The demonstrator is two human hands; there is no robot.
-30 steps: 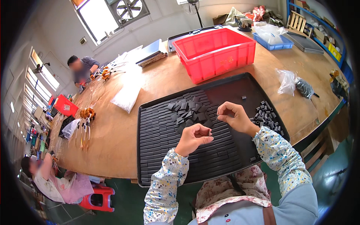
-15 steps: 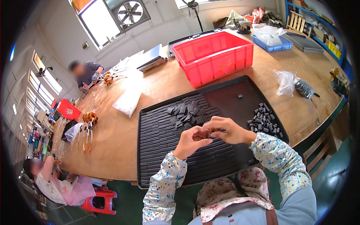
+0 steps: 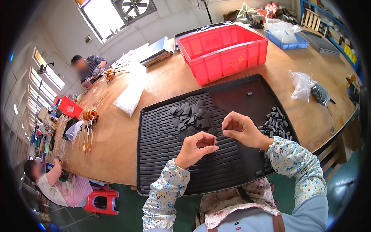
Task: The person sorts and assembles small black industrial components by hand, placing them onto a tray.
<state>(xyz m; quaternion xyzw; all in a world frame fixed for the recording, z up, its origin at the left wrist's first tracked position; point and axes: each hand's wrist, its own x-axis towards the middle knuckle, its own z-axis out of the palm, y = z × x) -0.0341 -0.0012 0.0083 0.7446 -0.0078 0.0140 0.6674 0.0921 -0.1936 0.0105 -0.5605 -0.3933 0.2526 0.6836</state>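
My left hand [image 3: 195,150] hovers over the neat rows of narrow black strips [image 3: 162,154] in a large black tray [image 3: 235,104]. Its thumb and fingertips are closed around a tiny dark item, too small to make out. A short distance to the right, my right hand [image 3: 244,130] is curled with thumb and forefinger together; whatever they may pinch is hidden. Beyond the left hand, a loose pile of flat black pieces [image 3: 190,118] lies on the rows. Short black tubes [image 3: 275,123] are heaped beside my right hand, and one single tube [image 3: 249,93] lies farther back.
Behind the tray stands a red plastic crate [image 3: 226,58]. A blue bin [image 3: 288,43] and clear plastic bags [image 3: 300,86] are at the right, a white packet [image 3: 129,101] at the left. Two other people sit along the table's left side, near copper-coloured coils [image 3: 91,115].
My hands were together over the tray and have come apart, the right one moving right and away from me. The whole view has shifted slightly.
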